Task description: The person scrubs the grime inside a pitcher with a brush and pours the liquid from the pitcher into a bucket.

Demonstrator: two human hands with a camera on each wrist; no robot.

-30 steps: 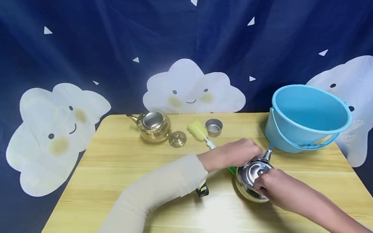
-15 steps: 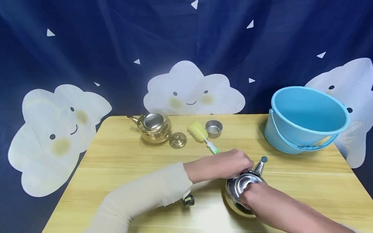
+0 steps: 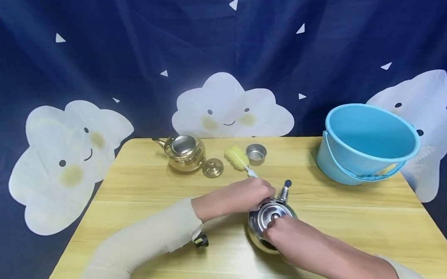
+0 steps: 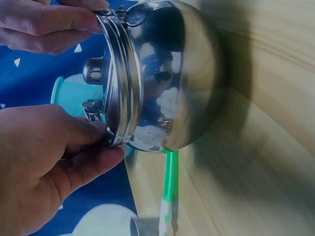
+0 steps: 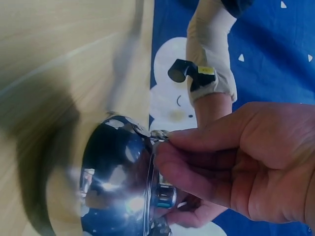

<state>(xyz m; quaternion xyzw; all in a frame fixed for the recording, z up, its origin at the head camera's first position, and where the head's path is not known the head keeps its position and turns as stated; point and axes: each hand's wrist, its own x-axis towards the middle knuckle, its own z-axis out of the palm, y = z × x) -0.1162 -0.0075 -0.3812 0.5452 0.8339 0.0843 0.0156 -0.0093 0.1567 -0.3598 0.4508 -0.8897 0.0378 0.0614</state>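
A shiny silver teapot (image 3: 258,240) with its lid (image 3: 272,212) on stands between both hands, its spout pointing away with a dark blue tip (image 3: 287,183). My left hand (image 3: 249,194) pinches a metal lug at the teapot's rim, thumb and fingers meeting on it in the left wrist view. On the opposite side of the rim, my right hand (image 5: 246,167) pinches another metal piece between thumb and forefinger. A dark shadow lies beneath the teapot; whether its base touches the table cannot be told. The green handle (image 4: 171,177) of a sponge brush shows behind it.
Farther back lie a gold teapot (image 3: 186,161) without its lid, a gold lid (image 3: 212,167), the brush's yellow sponge head (image 3: 237,157) and a perforated metal strainer (image 3: 256,154). A light blue bucket (image 3: 338,165) stands at the back right, near the table edge.
Both hands have moved the silver teapot left and a little toward the person, away from the blue bucket. The grip looks the same, and the things at the back have stayed put.
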